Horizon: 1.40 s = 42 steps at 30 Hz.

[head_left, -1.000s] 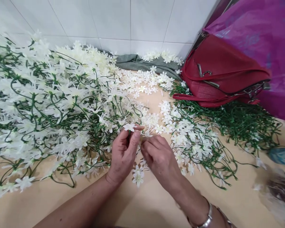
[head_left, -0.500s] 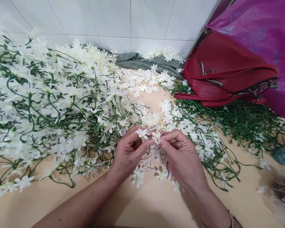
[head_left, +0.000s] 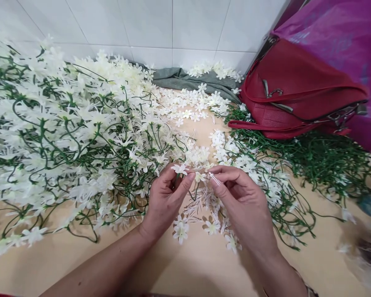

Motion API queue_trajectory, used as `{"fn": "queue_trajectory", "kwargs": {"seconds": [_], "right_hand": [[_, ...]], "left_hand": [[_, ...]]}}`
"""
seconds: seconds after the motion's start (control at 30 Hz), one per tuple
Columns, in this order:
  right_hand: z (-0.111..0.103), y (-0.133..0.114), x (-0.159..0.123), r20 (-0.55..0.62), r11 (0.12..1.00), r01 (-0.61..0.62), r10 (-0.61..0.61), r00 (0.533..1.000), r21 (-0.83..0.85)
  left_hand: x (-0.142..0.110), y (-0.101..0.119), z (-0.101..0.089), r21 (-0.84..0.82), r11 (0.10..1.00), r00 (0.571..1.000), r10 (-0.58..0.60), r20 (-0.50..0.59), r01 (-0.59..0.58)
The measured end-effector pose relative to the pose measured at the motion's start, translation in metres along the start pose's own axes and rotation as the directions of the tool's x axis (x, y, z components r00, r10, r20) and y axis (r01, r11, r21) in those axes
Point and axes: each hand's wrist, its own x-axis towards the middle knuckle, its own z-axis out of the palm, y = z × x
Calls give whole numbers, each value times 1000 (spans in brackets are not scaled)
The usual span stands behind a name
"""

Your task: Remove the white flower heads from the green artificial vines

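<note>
My left hand [head_left: 163,206] pinches an artificial flower stem between thumb and fingers. One white bloom [head_left: 179,169] with stamens rises above its fingertips, and a second pale bloom [head_left: 199,177] sits at the thumb tip. Facing it, my right hand [head_left: 249,206] is closed in a pinch on a thin white stamen piece [head_left: 215,178], slightly apart from that second bloom. Below the hands, loose white stamens [head_left: 199,203] lie in a small heap. Single flower heads [head_left: 212,227] rest on the table [head_left: 185,264] near my wrists.
A big heap of white flowers on green stems [head_left: 64,136] fills the left side. Loose petals [head_left: 200,103] lie toward the tiled wall [head_left: 148,24] and on a grey cloth [head_left: 173,78]. At right are bare green stems [head_left: 321,161], a red bag [head_left: 297,86] and a purple plastic bag [head_left: 358,53].
My right hand has moved slightly right, away from the left, with the stamen piece in its pinch. The fingertips were together at the second bloom; now a small gap shows.
</note>
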Motion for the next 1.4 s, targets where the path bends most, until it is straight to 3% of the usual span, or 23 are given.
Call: {"fn": "queue_trajectory", "kwargs": {"seconds": [0.13, 0.33, 0.47, 0.83, 1.1, 1.4], "right_hand": [[1, 0, -4, 57, 994, 32, -26, 998, -101], [10, 4, -5, 22, 984, -19, 24, 999, -178], [11, 4, -4, 3, 983, -23, 24, 1000, -184], [10, 3, -3, -20, 988, -69, 66, 998, -137], [11, 3, -3, 37, 993, -38, 43, 998, -114], [7, 7, 0, -52, 985, -7, -2, 999, -172]], "left_hand": [[0, -2, 1, -1, 1000, 999, -3, -33, 2], [-1, -2, -1, -12, 999, 998, -48, 45, 48], [-2, -5, -1, 9, 998, 994, -59, 96, 58], [-2, -1, -1, 87, 994, 995, -65, 72, 59], [-1, -2, -1, 95, 995, 992, -33, 122, 22], [-1, 3, 0, 56, 995, 992, -85, 93, 81]]}}
